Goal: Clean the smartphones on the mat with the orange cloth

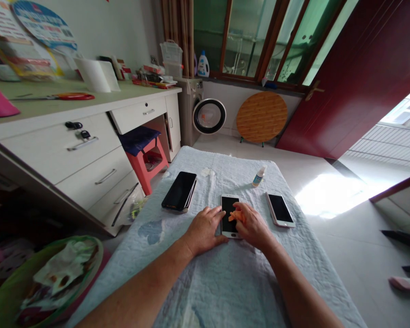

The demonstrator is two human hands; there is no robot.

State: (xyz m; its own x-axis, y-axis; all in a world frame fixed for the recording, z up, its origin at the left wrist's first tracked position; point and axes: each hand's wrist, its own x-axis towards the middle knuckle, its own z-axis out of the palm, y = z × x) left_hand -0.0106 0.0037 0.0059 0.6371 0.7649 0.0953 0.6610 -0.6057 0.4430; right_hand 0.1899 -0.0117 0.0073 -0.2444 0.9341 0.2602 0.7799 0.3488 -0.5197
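A white-framed phone (228, 205) lies face up in the middle of a pale blue towel (225, 282). My left hand (205, 230) rests flat on the towel, its fingers touching the phone's left edge. On the phone's screen my right hand (253, 225) presses a small orange cloth (236, 215) with pinched fingers. A stack of black phones (179, 191) lies to the left. Another white phone (280, 209) lies to the right. A small spray bottle (258, 176) lies beyond the middle phone.
A white desk with drawers (75, 155) runs along the left, a red stool (145, 157) tucked under it. A green bin (37, 282) with waste sits at lower left. A washing machine (205, 114) and a round wooden board (261, 117) stand against the far wall.
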